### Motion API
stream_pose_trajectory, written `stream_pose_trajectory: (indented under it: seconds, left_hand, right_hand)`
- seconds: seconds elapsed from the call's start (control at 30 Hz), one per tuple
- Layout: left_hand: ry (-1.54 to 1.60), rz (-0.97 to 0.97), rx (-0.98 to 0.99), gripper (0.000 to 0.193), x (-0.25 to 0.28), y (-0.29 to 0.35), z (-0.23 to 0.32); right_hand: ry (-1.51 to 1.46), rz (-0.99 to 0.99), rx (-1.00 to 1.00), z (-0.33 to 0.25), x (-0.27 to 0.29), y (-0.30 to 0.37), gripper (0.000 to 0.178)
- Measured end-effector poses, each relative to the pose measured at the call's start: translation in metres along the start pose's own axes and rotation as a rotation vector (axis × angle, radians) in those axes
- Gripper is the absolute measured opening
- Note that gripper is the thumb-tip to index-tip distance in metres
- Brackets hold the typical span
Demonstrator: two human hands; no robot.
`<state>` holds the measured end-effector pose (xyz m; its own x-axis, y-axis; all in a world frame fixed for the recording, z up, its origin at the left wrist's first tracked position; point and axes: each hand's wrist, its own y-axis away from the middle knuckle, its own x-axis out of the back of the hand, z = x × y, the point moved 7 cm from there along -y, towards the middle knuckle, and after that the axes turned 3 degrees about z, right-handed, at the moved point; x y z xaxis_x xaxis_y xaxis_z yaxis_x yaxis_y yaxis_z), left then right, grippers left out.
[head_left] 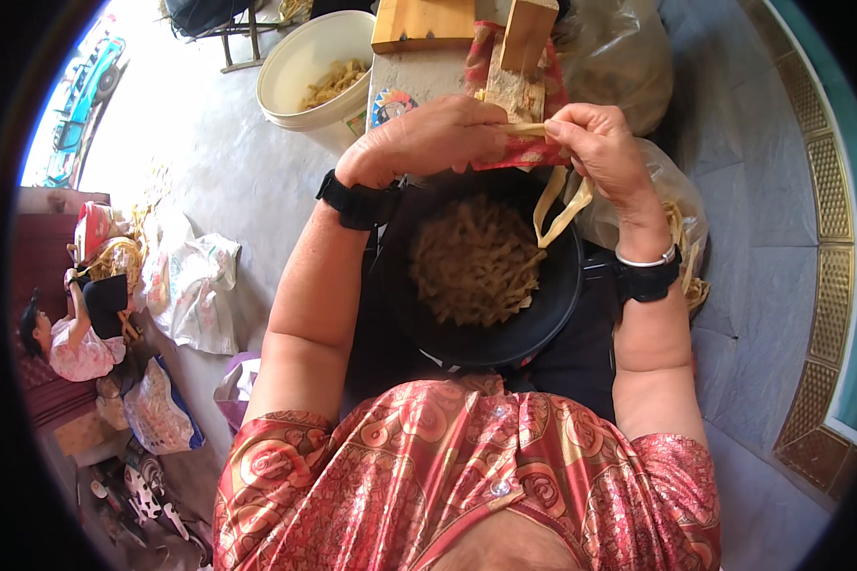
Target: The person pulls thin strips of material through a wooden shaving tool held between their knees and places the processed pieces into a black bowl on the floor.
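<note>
A long, flat, pale yellow strip stretches between my two hands over the far rim of a dark round pan. My right hand pinches it between thumb and fingers, and a looped tail of the strip hangs below that hand into the pan. My left hand is closed on the other end, its fingertips partly hidden behind the back of the hand. In the black pan on my lap lies a heap of short, brownish-yellow cut pieces. Just beyond my hands stands a worn wooden block on red patterned cloth.
A white bucket with yellowish pieces stands at the far left. Beyond the pan are another wooden block and clear plastic bags. White bags lie on the left floor, where another person sits handling strips.
</note>
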<state>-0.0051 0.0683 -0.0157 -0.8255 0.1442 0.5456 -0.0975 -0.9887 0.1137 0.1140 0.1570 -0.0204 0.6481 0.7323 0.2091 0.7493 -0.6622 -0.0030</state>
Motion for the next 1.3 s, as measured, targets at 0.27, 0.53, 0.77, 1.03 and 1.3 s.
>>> stream_pose_trajectory:
  seconds: [0.27,0.53,0.77,1.03,1.3]
  left_hand:
    - [-0.311,0.630,-0.120,0.023,0.026,-0.038,-0.017]
    - [-0.525,0.364,0.141,0.041,0.007,-0.003,0.000]
    - [0.973,0.555,0.122,0.038,-0.030,-0.010,-0.003]
    - [1.431,0.864,-0.367,0.031,0.042,0.019,-0.018]
    - [-0.132,0.967,-0.591,0.034,0.007,0.033,0.056]
  right_hand:
    - [0.204,0.380,0.260,0.016,0.018,-0.050,0.019]
    - [0.182,0.214,0.101,0.015,0.015,-0.036,0.022]
    - [-0.831,-0.130,-0.299,0.024,-0.058,0.000,0.025]
    - [-0.529,-0.305,-0.225,-0.002,-0.071,0.018,0.026]
    - [-0.541,-0.015,0.055,-0.014,-0.060,0.020,0.018]
